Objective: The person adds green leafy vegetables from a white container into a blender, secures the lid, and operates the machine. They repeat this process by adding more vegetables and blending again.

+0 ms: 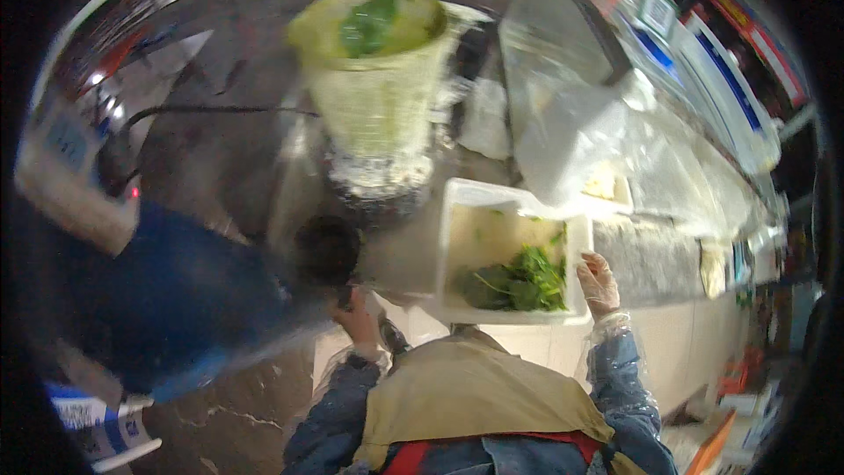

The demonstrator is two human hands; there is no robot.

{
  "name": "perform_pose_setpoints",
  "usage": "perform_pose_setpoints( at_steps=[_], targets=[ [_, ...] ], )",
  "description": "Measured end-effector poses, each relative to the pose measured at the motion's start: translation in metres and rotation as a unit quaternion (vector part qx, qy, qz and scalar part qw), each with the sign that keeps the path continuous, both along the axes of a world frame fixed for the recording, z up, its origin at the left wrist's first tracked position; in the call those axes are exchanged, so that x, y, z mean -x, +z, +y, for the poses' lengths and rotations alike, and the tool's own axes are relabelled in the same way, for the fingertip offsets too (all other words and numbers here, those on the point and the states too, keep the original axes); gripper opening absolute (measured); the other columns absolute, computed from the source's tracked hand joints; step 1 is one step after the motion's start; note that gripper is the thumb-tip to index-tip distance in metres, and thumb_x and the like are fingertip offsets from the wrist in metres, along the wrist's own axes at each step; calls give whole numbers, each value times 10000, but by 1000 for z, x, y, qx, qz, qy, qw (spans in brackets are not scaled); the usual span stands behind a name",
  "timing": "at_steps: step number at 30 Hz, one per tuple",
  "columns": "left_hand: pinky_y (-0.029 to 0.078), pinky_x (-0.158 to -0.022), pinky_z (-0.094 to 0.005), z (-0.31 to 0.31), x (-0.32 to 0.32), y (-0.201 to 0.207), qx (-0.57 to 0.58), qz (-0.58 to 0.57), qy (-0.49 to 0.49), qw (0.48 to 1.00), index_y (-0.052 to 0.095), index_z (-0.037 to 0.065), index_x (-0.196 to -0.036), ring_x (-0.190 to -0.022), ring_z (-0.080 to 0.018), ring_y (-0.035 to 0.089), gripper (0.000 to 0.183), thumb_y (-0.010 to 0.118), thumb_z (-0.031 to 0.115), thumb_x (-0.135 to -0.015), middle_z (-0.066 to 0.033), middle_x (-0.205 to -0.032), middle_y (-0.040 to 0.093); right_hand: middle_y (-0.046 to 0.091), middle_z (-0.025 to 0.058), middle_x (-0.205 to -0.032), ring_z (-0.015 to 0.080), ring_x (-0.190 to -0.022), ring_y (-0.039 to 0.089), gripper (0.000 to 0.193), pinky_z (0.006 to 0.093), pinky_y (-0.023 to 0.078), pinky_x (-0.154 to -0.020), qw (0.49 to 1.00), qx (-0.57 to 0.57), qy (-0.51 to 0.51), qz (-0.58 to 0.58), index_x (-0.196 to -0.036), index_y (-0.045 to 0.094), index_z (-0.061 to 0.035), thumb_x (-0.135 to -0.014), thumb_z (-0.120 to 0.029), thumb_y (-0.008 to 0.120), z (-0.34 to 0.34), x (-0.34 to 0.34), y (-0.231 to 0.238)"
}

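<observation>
Vantage: a single head-worn fisheye view, looking steeply down over the wearer's own chest and apron (466,387).
Facing: forward and down toward a white foam box (457,237) of leafy greens (523,283), with a tall yellow mesh basket (378,97) beyond.
Nearness: close; the left hand (356,317) and gloved right hand (600,283) enter from the lower edge, flanking the box.
Distortion: the counter edge (668,211) at right and the floor at left bend toward a dark circular rim.
Overlap: one view only.
</observation>
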State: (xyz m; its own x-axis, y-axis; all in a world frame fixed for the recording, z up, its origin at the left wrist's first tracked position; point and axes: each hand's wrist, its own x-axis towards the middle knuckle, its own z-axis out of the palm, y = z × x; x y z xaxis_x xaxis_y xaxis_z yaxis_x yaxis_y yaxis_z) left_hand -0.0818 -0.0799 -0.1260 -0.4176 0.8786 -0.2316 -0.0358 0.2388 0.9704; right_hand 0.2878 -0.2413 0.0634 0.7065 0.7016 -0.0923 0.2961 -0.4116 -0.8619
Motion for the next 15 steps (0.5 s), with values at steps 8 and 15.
perform_pose_setpoints(
  at_steps=[8, 15],
  targets=[
    [395, -894, -396, -21, -75, 130, -181, 200, -493, 827, 533, 44, -1138, -1060, -302, 497, 257, 512, 107, -890, -131, -1152, 515, 599, 24, -892, 110, -814, 545, 190, 262, 454, -749, 991, -31, -112, -65, -1055, 593, -78, -869, -116, 584, -96, -38, -59],
    [289, -1014, -508, -8, -259, 99, -316, 438, -796, 273, 568, 220, -1180, -1231, -298, 390, 309, 526, 169, -879, -72, -1351, 411, 597, 56, -870, 139, -786, 566, 183, 283, 465, -733, 994, -66, -68, -59, -1027, 593, -79, -844, -87, 607, -97, -79, -88]
  ],
)
